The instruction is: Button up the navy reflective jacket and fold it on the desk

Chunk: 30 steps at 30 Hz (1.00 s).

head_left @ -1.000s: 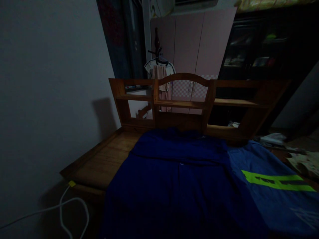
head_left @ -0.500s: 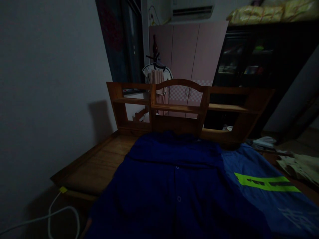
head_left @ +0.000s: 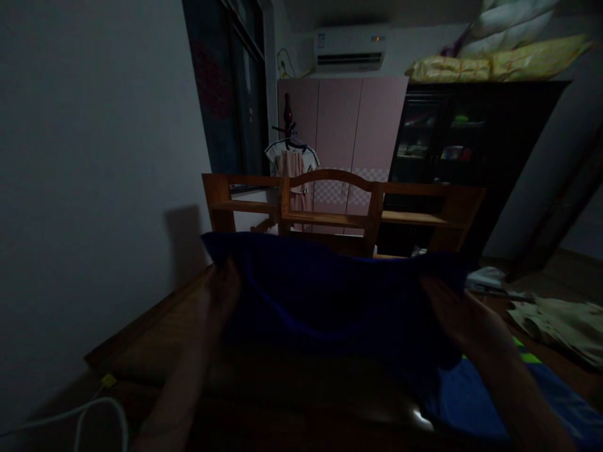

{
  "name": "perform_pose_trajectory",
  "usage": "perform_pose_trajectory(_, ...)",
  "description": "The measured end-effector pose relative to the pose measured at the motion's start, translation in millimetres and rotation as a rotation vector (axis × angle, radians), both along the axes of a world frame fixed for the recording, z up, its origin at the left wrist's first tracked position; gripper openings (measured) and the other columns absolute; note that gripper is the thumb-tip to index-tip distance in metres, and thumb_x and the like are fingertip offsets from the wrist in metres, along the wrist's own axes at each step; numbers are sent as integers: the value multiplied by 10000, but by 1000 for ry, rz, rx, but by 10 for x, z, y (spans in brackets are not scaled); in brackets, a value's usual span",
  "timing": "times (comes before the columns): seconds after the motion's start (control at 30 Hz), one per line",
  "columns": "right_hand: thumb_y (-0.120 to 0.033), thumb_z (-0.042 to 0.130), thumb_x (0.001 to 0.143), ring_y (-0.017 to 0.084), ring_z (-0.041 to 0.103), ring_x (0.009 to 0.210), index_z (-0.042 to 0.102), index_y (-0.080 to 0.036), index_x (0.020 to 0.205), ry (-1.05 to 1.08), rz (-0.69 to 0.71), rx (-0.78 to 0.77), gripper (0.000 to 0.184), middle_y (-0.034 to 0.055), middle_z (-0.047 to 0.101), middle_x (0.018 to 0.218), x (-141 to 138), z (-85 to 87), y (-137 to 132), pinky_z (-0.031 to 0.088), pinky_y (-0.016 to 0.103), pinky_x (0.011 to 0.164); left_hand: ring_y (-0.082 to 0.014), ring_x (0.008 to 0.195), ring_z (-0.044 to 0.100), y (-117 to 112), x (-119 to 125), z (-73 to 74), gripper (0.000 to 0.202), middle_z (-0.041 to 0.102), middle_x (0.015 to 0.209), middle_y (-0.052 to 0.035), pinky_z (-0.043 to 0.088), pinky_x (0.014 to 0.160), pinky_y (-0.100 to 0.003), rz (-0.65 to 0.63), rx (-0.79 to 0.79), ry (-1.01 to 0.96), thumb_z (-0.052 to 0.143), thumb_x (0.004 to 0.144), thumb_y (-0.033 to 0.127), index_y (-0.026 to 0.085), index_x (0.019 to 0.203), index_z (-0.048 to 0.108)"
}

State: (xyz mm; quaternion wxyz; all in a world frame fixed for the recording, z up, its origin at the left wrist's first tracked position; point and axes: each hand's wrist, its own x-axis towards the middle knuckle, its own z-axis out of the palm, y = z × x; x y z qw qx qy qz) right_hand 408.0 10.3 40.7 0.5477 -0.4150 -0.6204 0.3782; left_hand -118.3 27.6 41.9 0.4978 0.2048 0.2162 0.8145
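Observation:
A dark blue shirt (head_left: 320, 289) hangs stretched between my two hands above a wooden bed. My left hand (head_left: 223, 292) is closed on its left side, fingers curled round the cloth. At the other side my right hand (head_left: 447, 307) grips the fabric, its fingertips partly hidden in the dark folds. The lower part of the shirt sags between the hands. A lighter blue garment (head_left: 475, 395) with a yellow-green stripe lies below my right forearm, partly covered by it.
Behind the shirt stands a wooden headboard with shelves (head_left: 325, 218). A white cable (head_left: 94, 408) loops at the lower left. Pale folded cloth (head_left: 560, 326) lies at the right. A wall (head_left: 94, 157) borders the left side; a pink wardrobe (head_left: 336, 125) stands farther back.
The blue shirt, spread flat on the bed before, is now lifted and folded up between both hands. Both forearms have come into view. The camera view has tilted upward.

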Motion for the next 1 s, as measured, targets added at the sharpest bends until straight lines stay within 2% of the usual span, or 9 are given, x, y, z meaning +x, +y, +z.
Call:
perform_pose_trajectory(0.1,-320,161,996,176,415,1214,561,-165,1174,337,116,-122,464,78,452,1307,-211,23,737,373,366,1031,-112,1032,596,637,56,13,305,623,1099,-96,519,834,-190,-82,-107,-30,356,972,273,82,1117,545)
perform_pose_trajectory(0.2,-249,217,963,185,507,1126,592,-125,1028,496,127,-323,400,138,532,1199,-354,-150,1245,400,355,1001,-164,1060,587,1068,155,-190,330,596,1137,-168,531,828,-260,-99,-220,44,318,968,241,41,1149,509)
perform_pose_trajectory(0.33,-193,243,928,211,562,1049,591,-101,940,453,86,-401,360,194,567,1103,-354,-403,1549,442,379,946,-201,1115,551,1296,241,-540,327,543,1205,-221,510,849,-302,-79,-325,193,320,964,239,41,1168,483)
perform_pose_trajectory(0.47,-202,215,937,203,575,1024,561,-116,991,352,2,-348,361,180,575,1073,-300,-546,1696,471,380,904,-214,1170,502,1435,252,-692,360,494,1268,-212,452,922,-332,-40,-348,416,318,973,327,88,1195,469)
perform_pose_trajectory(0.57,-251,247,937,223,591,971,524,-144,1086,190,-137,-249,332,150,582,1029,-314,-612,1772,500,421,852,-248,1241,414,1539,212,-646,364,476,1284,-186,368,1000,-387,26,-327,640,430,933,355,114,1202,481)
perform_pose_trajectory(0.63,-278,324,921,235,563,1008,485,-159,1179,32,-235,-126,326,131,555,1092,-355,-612,1798,480,439,882,-261,1283,340,1598,175,-559,322,483,1273,-162,271,1068,-397,64,-257,816,563,852,270,108,1130,547)
perform_pose_trajectory(0.77,-180,492,849,256,348,1234,447,-187,1304,-407,-239,220,457,71,405,1329,-501,-487,1832,256,423,1084,-257,1276,340,1721,157,-385,287,530,1218,-120,124,1129,-355,35,-24,1158,709,662,120,131,943,654)
perform_pose_trajectory(0.9,6,469,800,273,351,1216,571,-167,1176,-879,-82,426,427,93,476,1259,-655,-361,1930,215,431,1088,-245,1208,437,1905,159,-367,365,570,1161,-119,117,1125,-414,130,327,2037,708,695,186,162,1049,623)
perform_pose_trajectory(1.0,66,458,790,305,387,1170,576,-137,1159,-1148,-68,510,438,133,519,1173,-730,-358,2013,212,493,1054,-235,1065,541,2021,38,-392,500,624,1039,-110,147,1100,-462,158,273,2476,680,697,130,149,1178,548)
